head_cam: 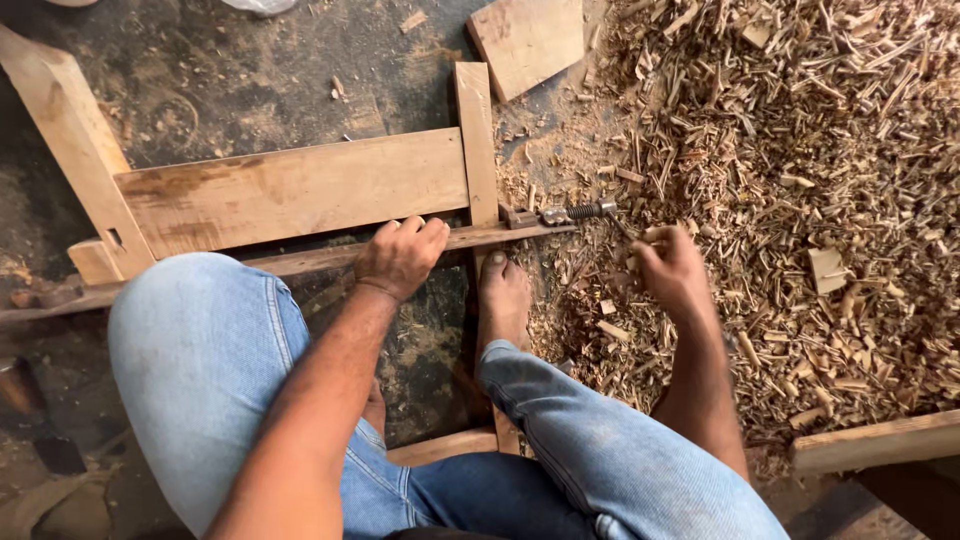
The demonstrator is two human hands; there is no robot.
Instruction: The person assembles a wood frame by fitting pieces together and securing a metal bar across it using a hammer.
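A wooden frame lies on the floor: a wide plank point(300, 190) joined to an upright rail point(476, 140) and a slanted post point(62, 130). A long bar clamp point(300, 260) runs under the plank, its screw end point(578, 212) pointing right. My left hand point(400, 255) grips the clamp bar near the upright rail. My right hand point(668, 268) hovers over the wood chips just right of the screw end, fingers curled; whether it holds a chip is unclear. My bare foot point(503, 300) rests on the lower rail.
A deep heap of wood chips and shavings point(800, 180) covers the right side. A square offcut board point(528, 40) lies at the top. Another timber piece point(880, 440) sits at lower right. My knees in blue jeans point(200, 360) fill the foreground.
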